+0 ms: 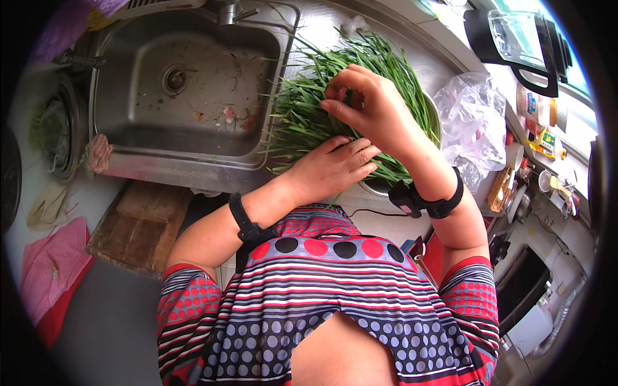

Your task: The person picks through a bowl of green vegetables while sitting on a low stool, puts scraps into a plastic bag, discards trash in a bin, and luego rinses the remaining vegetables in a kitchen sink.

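A large heap of long green leaves, which look like Chinese chives [309, 96], lies on the metal counter just right of the sink, over a round metal bowl [432, 113] whose rim shows at the right. My left hand [328, 166] rests on the near side of the heap with its fingers spread a little; whether it grips any leaves is hidden. Above the heap is my right hand [362, 99], its fingers curled and the thumb close to the index finger. Whether something small is between those fingertips cannot be seen.
The steel sink [193, 154] at the left holds scraps around its drain. A crumpled clear plastic bag [470, 120] lies right of the heap. A blender jug [519, 43] and jars stand by the window. A wooden board [140, 227] is below the sink, near a pink cloth [53, 265].
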Demonstrator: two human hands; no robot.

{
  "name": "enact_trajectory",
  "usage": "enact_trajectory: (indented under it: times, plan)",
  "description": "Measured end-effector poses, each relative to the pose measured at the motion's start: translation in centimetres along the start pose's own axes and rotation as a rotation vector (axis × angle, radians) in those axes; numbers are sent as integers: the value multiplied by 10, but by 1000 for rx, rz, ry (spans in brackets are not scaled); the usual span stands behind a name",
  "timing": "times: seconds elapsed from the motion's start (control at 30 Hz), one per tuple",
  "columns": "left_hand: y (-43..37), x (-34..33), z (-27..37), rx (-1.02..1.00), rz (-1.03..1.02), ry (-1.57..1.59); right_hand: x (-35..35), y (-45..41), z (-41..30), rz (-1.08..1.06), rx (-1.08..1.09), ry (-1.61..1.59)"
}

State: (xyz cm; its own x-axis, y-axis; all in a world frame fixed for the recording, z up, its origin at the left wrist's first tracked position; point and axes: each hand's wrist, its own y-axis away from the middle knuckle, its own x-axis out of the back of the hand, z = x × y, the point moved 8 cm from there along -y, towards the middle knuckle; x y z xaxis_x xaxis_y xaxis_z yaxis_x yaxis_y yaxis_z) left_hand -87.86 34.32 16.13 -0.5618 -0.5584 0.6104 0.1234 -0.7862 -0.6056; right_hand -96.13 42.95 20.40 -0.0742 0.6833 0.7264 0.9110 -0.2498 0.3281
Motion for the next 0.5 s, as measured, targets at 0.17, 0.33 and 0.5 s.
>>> enact_trajectory:
  times: [0.17, 0.33, 0.5]
  plan:
    - [2, -4, -3, 9, -3, 57, -24, 8, 24, -110, -201, -599]
    - [11, -11, -7, 20, -7, 142, -30, 8, 22, -38, -228, -493]
    - [14, -2, -10, 10, 35, 140, -26, -3, -14, 41, 174, 99]
